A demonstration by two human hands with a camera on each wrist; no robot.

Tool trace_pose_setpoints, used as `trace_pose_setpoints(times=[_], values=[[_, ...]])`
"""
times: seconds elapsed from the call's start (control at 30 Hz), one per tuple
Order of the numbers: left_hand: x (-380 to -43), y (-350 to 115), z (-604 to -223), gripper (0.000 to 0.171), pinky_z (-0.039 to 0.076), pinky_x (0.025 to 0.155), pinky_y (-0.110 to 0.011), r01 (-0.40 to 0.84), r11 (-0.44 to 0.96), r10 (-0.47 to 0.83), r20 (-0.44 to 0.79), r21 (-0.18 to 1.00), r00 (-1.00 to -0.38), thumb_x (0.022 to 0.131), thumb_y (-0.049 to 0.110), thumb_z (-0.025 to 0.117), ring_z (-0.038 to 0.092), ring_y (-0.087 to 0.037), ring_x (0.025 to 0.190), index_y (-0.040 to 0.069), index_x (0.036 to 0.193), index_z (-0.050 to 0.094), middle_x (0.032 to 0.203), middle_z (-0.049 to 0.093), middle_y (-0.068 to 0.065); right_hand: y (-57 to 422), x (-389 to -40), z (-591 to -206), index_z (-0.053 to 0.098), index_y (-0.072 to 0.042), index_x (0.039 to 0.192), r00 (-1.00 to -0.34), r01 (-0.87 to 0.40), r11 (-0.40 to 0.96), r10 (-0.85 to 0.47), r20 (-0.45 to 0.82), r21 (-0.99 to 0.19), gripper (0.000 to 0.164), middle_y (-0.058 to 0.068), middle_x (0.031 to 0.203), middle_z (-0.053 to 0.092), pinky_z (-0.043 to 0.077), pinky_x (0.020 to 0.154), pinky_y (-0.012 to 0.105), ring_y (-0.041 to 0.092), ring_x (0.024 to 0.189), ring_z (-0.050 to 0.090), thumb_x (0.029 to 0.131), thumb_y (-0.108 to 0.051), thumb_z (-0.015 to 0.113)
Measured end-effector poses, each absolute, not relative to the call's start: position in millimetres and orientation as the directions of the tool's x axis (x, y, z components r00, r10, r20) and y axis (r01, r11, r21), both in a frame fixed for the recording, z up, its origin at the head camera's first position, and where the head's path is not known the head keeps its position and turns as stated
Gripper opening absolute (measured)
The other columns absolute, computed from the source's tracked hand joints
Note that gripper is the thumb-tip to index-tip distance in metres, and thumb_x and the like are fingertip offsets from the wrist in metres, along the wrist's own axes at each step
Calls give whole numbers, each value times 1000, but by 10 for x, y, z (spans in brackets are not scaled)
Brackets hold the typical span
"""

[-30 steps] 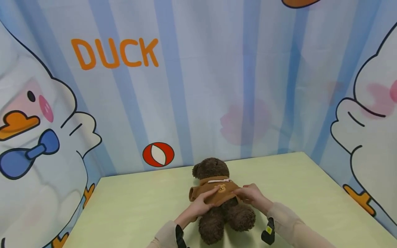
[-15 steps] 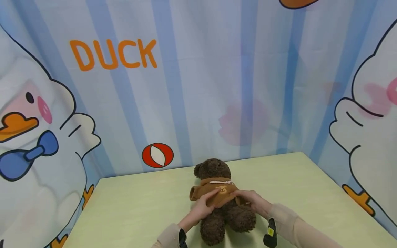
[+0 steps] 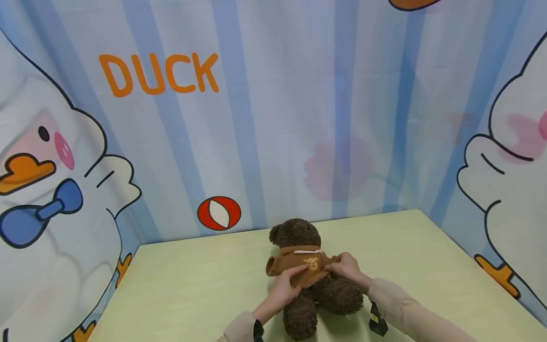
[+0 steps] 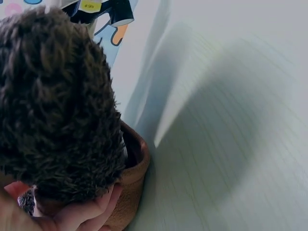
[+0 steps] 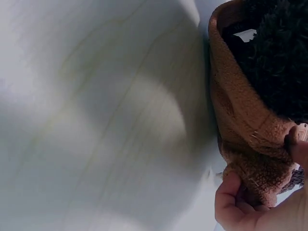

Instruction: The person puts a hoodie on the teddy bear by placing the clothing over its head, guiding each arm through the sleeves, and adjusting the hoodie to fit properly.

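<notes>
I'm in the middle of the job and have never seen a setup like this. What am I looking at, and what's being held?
There is no machine here: these are a person's bare left hand and right hand. The wide picture is taken from the head, looking forward and down; the two close-ups are taken from the left and right wrists. On the pale yellow table, before a duck-print curtain, lies a dark brown teddy bear wearing a brown sweater. The left hand holds the lower part of the sweater; the right hand pinches it on the other side.
</notes>
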State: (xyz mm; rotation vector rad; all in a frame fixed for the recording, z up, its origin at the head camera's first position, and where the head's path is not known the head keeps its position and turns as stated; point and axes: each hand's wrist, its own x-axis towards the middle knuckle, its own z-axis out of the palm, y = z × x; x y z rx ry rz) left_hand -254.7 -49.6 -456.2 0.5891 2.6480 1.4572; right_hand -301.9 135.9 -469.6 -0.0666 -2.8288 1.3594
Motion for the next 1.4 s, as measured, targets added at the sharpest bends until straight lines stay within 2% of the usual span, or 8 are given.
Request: trace_pose_setpoints(times=[0.27, 0.47, 0.73, 0.87, 1.03, 1.2, 1.3, 1.4], values=[[-2555, -435, -4541, 54, 29, 48, -22, 304, 535, 337, 131, 788, -932, 73, -12, 53, 49, -11, 64, 15, 120, 58, 123, 55, -15, 1418, -2997, -4678, 61, 1, 74, -1000, 5, 556, -20, -20, -831, 7, 6, 67, 60, 36, 49, 25, 11, 53, 46, 74, -7, 61], [-2589, -510, -4559, 62, 20, 39, -21, 251, 484, 398, 45, 839, -916, 75, -14, 45, 17, -7, 37, 19, 126, 52, 129, 50, -16, 1675, -3010, -4656, 36, 7, 131, -896, 346, 141, -244, -371, -928, 48, 19, 98, 60, 52, 64, 29, 16, 71, 61, 86, -5, 47], [-2620, -505, -4556, 54, 19, 40, -21, 253, 488, 471, -8, 836, -882, 79, -8, 45, 14, -7, 37, 24, 122, 56, 122, 56, -13, 1869, -3078, -4754, 39, 6, 128, -878, 310, 91, -354, -322, -946, 47, 4, 81, 68, 53, 65, 30, 14, 71, 66, 87, -10, 55], [-2624, -498, -4574, 35, 35, 45, -25, 268, 503, 468, 1, 822, -884, 88, 7, 48, 39, -9, 42, 23, 117, 60, 118, 59, -8, 1869, -3110, -4799, 41, 8, 125, -862, 300, 137, -385, -330, -944, 45, 0, 80, 67, 52, 62, 24, 9, 68, 64, 87, -12, 54], [-2625, -512, -4605, 26, 46, 87, -36, 386, 499, 470, 132, 776, -873, 86, 20, 57, 55, -23, 110, 16, 111, 65, 115, 62, -6, 1781, -3148, -4790, 43, 12, 125, -891, 269, 228, -311, -331, -936, 47, -3, 72, 64, 45, 52, 16, 2, 56, 56, 84, -8, 54], [-2629, -527, -4643, 28, 48, 82, -28, 345, 399, 441, 152, 849, -884, 81, 1, 59, 54, -26, 111, 10, 107, 66, 114, 62, -10, 1758, -3165, -4697, 45, 13, 117, -955, 32, 446, -249, -159, -894, 46, 6, 69, 63, 47, 55, 28, 9, 54, 54, 75, -2, 58], [-2612, -544, -4665, 36, 42, 54, -22, 261, 318, 431, 106, 912, -896, 77, -10, 53, 61, -20, 72, 6, 108, 65, 115, 60, -15, 1834, -3236, -4615, 40, 9, 108, -909, -272, 561, -416, 18, -782, 39, 6, 65, 58, 44, 53, 27, 9, 53, 50, 73, 4, 57], [-2595, -561, -4665, 43, 23, 42, -21, 190, 305, 419, 47, 933, -907, 72, -15, 48, 28, -8, 40, 5, 107, 65, 110, 62, -19, 1912, -3323, -4541, 38, 0, 99, -794, -561, 608, -587, 157, -562, 30, 1, 53, 49, 31, 46, 20, 4, 45, 36, 75, 9, 54]])
